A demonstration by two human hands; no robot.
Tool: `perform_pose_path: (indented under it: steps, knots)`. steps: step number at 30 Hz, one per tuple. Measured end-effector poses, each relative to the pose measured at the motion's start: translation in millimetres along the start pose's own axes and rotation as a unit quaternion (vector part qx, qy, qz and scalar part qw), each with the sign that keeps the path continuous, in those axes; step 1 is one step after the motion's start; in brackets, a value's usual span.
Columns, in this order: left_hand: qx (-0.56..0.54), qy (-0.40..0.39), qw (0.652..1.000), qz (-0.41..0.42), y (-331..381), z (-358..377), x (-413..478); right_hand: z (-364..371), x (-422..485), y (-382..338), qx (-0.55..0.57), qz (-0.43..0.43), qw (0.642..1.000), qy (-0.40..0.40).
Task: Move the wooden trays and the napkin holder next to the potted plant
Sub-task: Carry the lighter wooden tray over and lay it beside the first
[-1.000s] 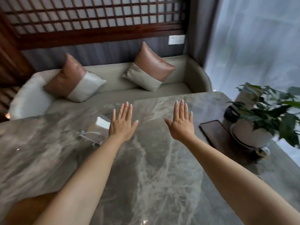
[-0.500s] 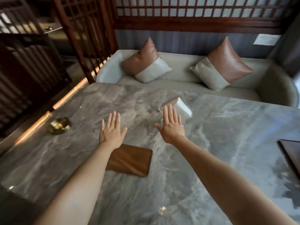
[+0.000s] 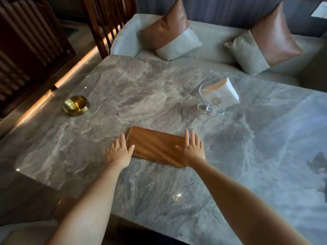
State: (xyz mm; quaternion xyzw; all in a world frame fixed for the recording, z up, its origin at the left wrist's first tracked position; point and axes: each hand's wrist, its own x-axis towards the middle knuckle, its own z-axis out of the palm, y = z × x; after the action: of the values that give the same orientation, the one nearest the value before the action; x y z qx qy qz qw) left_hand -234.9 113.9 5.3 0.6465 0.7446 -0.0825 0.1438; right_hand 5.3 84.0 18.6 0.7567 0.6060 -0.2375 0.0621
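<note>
Wooden tray (image 3: 155, 146) lies flat on the grey marble table (image 3: 230, 174), near the middle, slightly turned. Left hand (image 3: 118, 151) sits at the tray's left short edge, fingers spread and flat, thumb tip over the tray's near-left corner. Right hand (image 3: 192, 150) is at the right short edge, fingers spread, palm down, thumb lying on the wood. Both hands are splayed wide and hold nothing; they bracket the tray, no curl around it. Whether the palms press on the table or hover just above, can't tell.

Clear acrylic napkin holder (image 3: 218, 96) with white napkins stands further back and to the right, well apart from the tray, tilted. Brass round dish (image 3: 76, 105) sits near the table's left edge, apart from everything. Small bright glint on the table (image 3: 177, 195) between the forearms, unclear what it is. Nothing lies between the hands and the tray.

Behind the table: pale sofa (image 3: 212, 41) with two brown-and-cream cushions, left cushion (image 3: 169, 32) and right cushion (image 3: 265, 39). Dark wooden slatted screen (image 3: 35, 32) at left.
</note>
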Motion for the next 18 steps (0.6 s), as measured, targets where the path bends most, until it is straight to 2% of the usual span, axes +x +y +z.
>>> perform_pose_path:
  steps: [7,10,13,18]
  knots:
    - [0.010,0.018,1.000,0.003,0.4,14.3,8.0,20.7,-9.7,1.5,0.013,0.063,0.997,0.033]
    - [0.013,0.019,1.000,0.010,4.0,16.2,12.9,22.3,-9.3,-4.3,0.053,0.081,0.995,0.037]
    - [0.006,0.016,1.000,0.006,5.2,16.3,17.3,19.6,-6.1,-8.9,0.155,0.127,0.979,0.029]
    - [-0.033,0.001,0.999,-0.016,7.5,11.4,22.8,8.1,1.5,0.9,0.345,0.188,0.919,-0.015]
